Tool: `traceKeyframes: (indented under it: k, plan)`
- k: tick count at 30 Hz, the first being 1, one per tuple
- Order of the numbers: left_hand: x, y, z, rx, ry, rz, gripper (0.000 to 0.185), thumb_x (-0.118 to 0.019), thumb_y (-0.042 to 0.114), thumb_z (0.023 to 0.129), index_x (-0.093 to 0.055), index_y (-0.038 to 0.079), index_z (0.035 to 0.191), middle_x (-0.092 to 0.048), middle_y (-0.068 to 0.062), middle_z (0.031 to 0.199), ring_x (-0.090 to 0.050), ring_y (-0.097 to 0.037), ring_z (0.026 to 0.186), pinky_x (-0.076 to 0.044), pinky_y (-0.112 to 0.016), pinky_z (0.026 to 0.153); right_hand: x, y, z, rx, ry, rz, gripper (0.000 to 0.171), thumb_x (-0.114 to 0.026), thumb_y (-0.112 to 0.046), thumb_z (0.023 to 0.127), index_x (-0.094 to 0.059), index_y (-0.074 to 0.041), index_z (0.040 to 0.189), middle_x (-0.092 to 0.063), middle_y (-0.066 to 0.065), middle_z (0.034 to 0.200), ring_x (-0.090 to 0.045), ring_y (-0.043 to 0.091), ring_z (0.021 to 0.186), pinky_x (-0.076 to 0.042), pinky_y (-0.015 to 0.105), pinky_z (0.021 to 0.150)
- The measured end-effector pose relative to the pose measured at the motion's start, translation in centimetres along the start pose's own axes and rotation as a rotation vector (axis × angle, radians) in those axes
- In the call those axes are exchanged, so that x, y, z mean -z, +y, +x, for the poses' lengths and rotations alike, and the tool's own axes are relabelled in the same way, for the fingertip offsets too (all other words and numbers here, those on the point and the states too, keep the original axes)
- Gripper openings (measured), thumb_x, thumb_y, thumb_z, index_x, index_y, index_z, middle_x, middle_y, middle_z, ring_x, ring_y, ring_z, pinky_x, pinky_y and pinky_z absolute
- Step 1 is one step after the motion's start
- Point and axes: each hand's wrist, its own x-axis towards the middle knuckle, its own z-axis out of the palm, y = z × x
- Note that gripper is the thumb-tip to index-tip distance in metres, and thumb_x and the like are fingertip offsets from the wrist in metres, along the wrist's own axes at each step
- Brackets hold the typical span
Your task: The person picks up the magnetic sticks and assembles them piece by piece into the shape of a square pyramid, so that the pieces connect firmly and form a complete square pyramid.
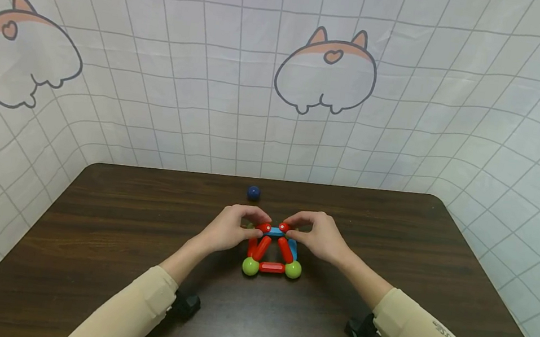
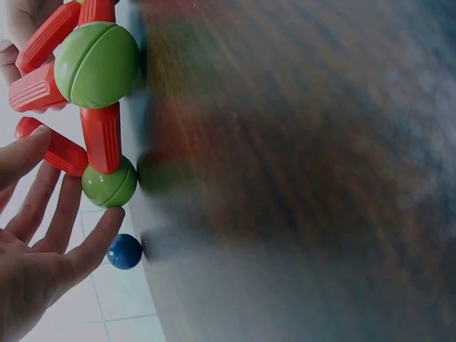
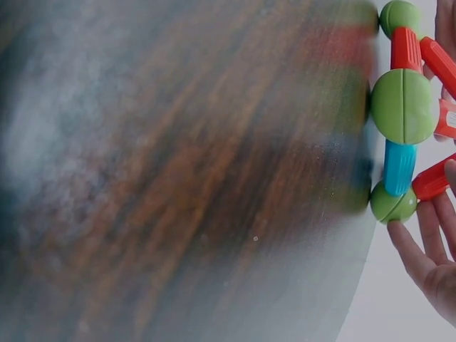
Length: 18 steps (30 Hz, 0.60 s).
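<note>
A frame of magnetic rods and green balls stands on the table between both hands. Its front edge is a red rod (image 1: 272, 267) joining one green ball (image 1: 250, 266) to another green ball (image 1: 293, 269), each with a red rod slanting up. A blue rod (image 1: 276, 231) spans the back; a light blue rod (image 3: 400, 168) forms the right side. My left hand (image 1: 231, 227) pinches a slanting red rod (image 2: 63, 152) above the back left ball (image 2: 109, 182). Mirroring it, my right hand (image 1: 320, 238) pinches a red rod (image 3: 432, 179) above the back right ball (image 3: 392, 204).
Behind the frame, a dark blue ball (image 1: 253, 193) lies near the far edge of the dark wooden table (image 1: 129, 229). A white gridded curtain (image 1: 201, 68) with cartoon animals hangs around the back and sides.
</note>
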Motion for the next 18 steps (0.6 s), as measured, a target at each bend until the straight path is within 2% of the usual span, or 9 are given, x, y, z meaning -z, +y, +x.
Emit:
traceKeyframes:
  k: [9,18]
  plan:
    - [-0.09,-0.07,0.15,-0.005,-0.007,0.018,0.021,-0.075,0.009,0.095,-0.076,0.016,0.115,-0.072,0.005,0.107,-0.064,-0.017,0.104,-0.053,-0.042,0.09,-0.04,-0.02,0.05,0.01,-0.004,-0.011,0.017,-0.079,-0.008,0.092,-0.078,-0.012,0.109,-0.075,-0.004,0.101,-0.067,0.021,0.1,-0.054,0.049,0.093]
    - [-0.17,0.1,0.16,-0.011,-0.003,0.022,0.021,-0.075,0.008,0.095,-0.076,0.015,0.114,-0.072,0.005,0.106,-0.065,-0.018,0.104,-0.051,-0.048,0.095,-0.05,-0.22,0.08,-0.001,-0.007,-0.025,0.017,-0.078,-0.009,0.092,-0.078,-0.012,0.108,-0.074,-0.004,0.102,-0.067,0.021,0.1,-0.055,0.047,0.091]
